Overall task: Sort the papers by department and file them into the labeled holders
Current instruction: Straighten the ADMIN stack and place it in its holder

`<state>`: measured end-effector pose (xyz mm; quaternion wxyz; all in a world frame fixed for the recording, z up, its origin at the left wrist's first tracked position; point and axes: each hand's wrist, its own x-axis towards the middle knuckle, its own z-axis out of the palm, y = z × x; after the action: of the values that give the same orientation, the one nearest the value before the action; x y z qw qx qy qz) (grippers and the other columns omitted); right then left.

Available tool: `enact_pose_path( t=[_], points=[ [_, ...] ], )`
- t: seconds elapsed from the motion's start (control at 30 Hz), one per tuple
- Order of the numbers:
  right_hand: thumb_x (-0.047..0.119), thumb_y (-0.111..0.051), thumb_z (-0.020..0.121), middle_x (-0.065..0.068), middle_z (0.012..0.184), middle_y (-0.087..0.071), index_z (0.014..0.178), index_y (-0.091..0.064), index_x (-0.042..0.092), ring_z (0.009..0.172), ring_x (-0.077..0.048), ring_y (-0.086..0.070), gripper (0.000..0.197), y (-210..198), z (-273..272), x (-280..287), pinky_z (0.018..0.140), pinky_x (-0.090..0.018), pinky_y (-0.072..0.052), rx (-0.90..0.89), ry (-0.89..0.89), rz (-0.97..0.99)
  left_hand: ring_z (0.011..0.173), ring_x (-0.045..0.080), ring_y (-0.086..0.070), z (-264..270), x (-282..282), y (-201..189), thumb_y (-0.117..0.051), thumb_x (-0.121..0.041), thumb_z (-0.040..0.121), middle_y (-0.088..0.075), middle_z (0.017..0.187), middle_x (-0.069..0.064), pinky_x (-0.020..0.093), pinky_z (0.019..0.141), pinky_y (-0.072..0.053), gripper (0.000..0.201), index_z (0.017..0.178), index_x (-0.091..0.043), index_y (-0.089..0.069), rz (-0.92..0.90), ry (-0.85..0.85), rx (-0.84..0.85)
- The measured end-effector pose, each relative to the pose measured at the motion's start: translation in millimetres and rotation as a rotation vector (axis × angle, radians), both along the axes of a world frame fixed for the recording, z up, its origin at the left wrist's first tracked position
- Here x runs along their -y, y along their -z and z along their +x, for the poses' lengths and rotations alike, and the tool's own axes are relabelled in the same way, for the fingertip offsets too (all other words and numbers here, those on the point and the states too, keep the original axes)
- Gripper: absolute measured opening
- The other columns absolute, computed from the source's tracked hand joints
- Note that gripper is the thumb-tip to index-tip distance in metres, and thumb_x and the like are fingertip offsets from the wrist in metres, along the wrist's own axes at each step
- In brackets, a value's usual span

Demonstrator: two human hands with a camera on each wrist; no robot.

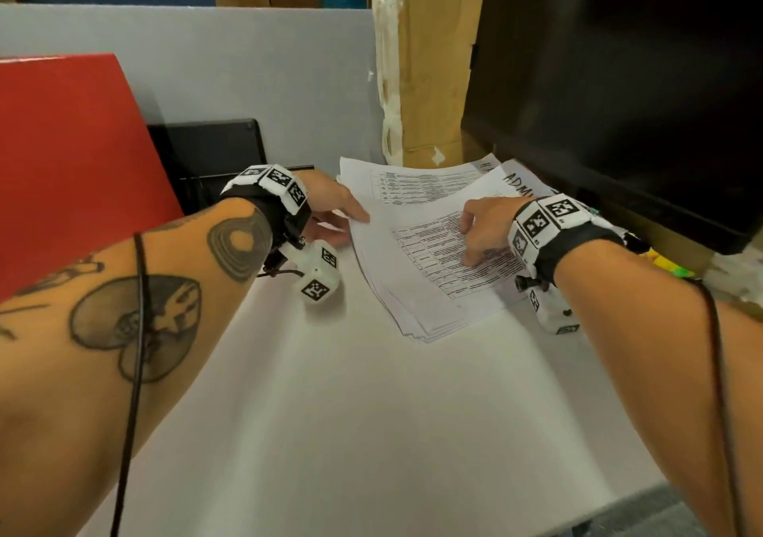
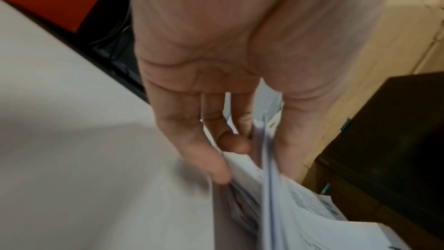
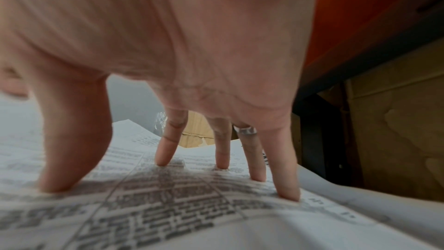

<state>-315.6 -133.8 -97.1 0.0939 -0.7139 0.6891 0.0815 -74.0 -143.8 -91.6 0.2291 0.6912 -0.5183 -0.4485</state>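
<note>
A person's 2 hands work a stack of papers (image 1: 429, 256) lying on a white table (image 1: 351, 412), toward its far right side, beside a black cabinet (image 1: 619, 82). The right hand (image 1: 485, 229) stands on the top sheet, its thumb and 4 fingertips (image 3: 222, 163) pressed straight down onto the printed table of text, holding nothing. The left hand (image 1: 330, 210) is at the stack's left edge; the left wrist view, blurred, shows a few sheets (image 2: 266, 168) raised on edge between thumb and fingers, with the other fingers (image 2: 213, 168) touching the pile below. A sheet lettered by hand (image 1: 522, 183) lies at the far side of the stack. A red board (image 1: 70, 165) and a black tray (image 1: 214, 152) sit to the left, cardboard (image 1: 429, 82) behind.
</note>
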Motion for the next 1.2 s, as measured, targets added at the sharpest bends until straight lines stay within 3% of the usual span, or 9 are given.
enact_pose_path(
  t=[0.1,0.2,0.33,0.47,0.67,0.8,0.87,1.03,1.2],
  points=[
    [0.032,-0.083,0.084,-0.008,0.144,-0.052,0.145,-0.045,0.016,0.13,-0.033,-0.052,0.074,0,1,1,0.109,-0.048,-0.047,-0.001,0.009,0.003,0.081,0.028,-0.076,-1,-5,9,-0.082,-0.009,0.083,-0.076,0.112,0.016,0.03,0.066,-0.062,0.038,0.12,-0.01,-0.072,0.008,-0.046,-0.242],
    [0.029,-0.084,0.082,-0.008,0.142,-0.053,0.144,-0.047,0.015,0.128,-0.034,-0.053,0.073,0,3,2,0.108,-0.049,-0.048,0.004,0.018,0.019,0.081,0.024,-0.078,-10,-10,19,-0.082,-0.003,0.082,-0.079,0.102,0.012,0.032,0.068,-0.063,0.039,0.118,-0.011,-0.071,-0.026,-0.059,-0.389],
    [0.026,-0.082,0.085,-0.01,0.141,-0.054,0.143,-0.048,0.013,0.127,-0.033,-0.054,0.069,-2,5,-2,0.108,-0.048,-0.048,0.024,0.025,0.021,0.099,0.028,-0.076,-25,-18,34,-0.081,-0.002,0.084,-0.077,0.111,0.01,0.044,0.085,-0.063,0.038,0.118,-0.008,-0.067,-0.044,0.005,-0.31],
    [0.033,-0.084,0.082,-0.005,0.133,-0.054,0.138,-0.051,0.017,0.121,-0.028,-0.053,0.066,-8,0,-9,0.1,-0.04,-0.047,0.133,0.059,-0.026,0.101,0.037,-0.073,-24,-19,30,-0.082,-0.01,0.081,-0.07,0.115,0.018,0.052,0.083,-0.063,0.045,0.118,0.002,-0.059,-0.261,-0.022,-0.116],
    [0.036,-0.093,0.072,-0.006,0.136,-0.056,0.141,-0.044,0.014,0.124,-0.028,-0.056,0.087,-23,-26,-1,0.098,-0.043,-0.05,0.764,0.294,-0.525,0.098,0.026,-0.075,41,-47,-26,-0.083,-0.02,0.066,-0.077,0.108,0.005,0.048,0.091,-0.06,0.048,0.113,-0.012,-0.074,-0.556,-0.099,-0.106],
    [0.041,-0.101,0.053,0.008,0.12,-0.075,0.133,-0.062,0.018,0.111,-0.016,-0.072,0.093,-13,-28,5,0.1,-0.044,-0.054,1.331,0.215,-0.399,0.104,0.023,-0.075,96,-80,-41,-0.083,-0.02,0.067,-0.078,0.111,0.0,0.048,0.096,-0.058,0.048,0.115,-0.015,-0.075,-0.726,-0.12,-0.143],
    [0.024,-0.093,0.072,0.004,0.122,-0.075,0.133,-0.063,0.019,0.111,-0.022,-0.073,0.069,-6,-10,-6,0.095,-0.048,-0.058,1.543,0.139,-0.332,0.106,0.02,-0.074,108,-95,-38,-0.082,-0.009,0.079,-0.078,0.113,-0.001,0.048,0.098,-0.057,0.038,0.116,-0.015,-0.074,-0.785,-0.104,-0.179],
    [0.007,-0.072,0.094,0.005,0.11,-0.079,0.127,-0.068,0.013,0.1,-0.014,-0.076,0.034,-3,34,-30,0.078,-0.03,-0.063,1.683,0.046,-0.465,0.096,0.017,-0.077,108,-115,-26,-0.081,-0.005,0.08,-0.079,0.104,-0.002,0.044,0.09,-0.062,0.027,0.104,-0.016,-0.077,-0.94,-0.235,-0.232],
    [0.003,-0.074,0.09,0.002,0.114,-0.078,0.127,-0.067,0.012,0.105,-0.018,-0.075,0.039,-7,39,-32,0.091,-0.044,-0.061,1.636,-0.023,-0.44,0.091,0.014,-0.077,104,-128,-25,-0.087,-0.014,0.077,-0.08,0.098,-0.003,0.038,0.086,-0.063,0.025,0.099,-0.016,-0.076,-1.024,-0.365,-0.362]
  ],
)
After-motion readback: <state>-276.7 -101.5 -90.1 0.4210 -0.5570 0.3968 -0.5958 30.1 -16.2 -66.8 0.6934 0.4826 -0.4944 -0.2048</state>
